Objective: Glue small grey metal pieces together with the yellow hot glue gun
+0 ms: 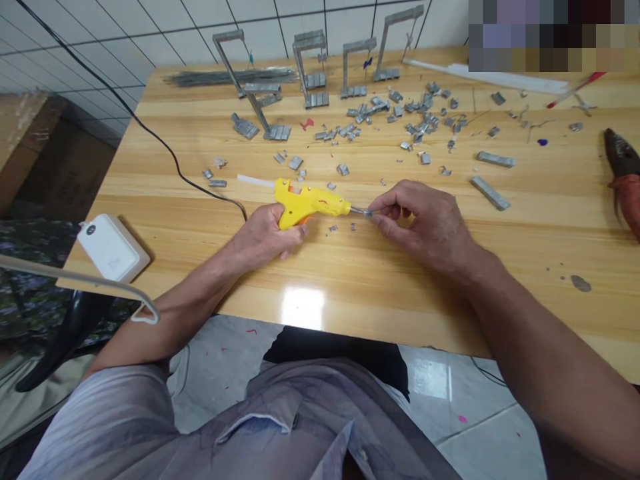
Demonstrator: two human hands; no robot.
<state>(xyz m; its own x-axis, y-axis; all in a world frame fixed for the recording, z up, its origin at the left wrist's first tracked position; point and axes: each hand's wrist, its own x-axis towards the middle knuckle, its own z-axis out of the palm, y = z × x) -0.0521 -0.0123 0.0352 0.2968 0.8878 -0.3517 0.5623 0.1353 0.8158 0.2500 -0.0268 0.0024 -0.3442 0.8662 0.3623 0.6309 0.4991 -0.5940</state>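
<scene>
Fingers of left hand (265,233) round glue gun (320,202), fingers of right hand (430,217) on small metal piece (369,213)

Left to right: white boxy device (114,248) on wooden table (390,287), then left hand, curled closed round yellow grip, close by orange trigger (306,219). Cannot tell if pressed. Glue gun in front of person, over near part of table. Long axis roughly crosswise, pointing nozzle (357,210) to the right, dipping slightly in view, with pale stick (256,181) out of rear end. Right at nozzle tip: small metal piece, pinched nearly shut between right thumb and index finger. Cannot tell if touching tip. In hand, as judged: holding piece and nozzle together. Likely called for by next move: steady pinch, steady aim, fingertips clear of tip. Farther right: two metal bars (490,193), lying flat
</scene>
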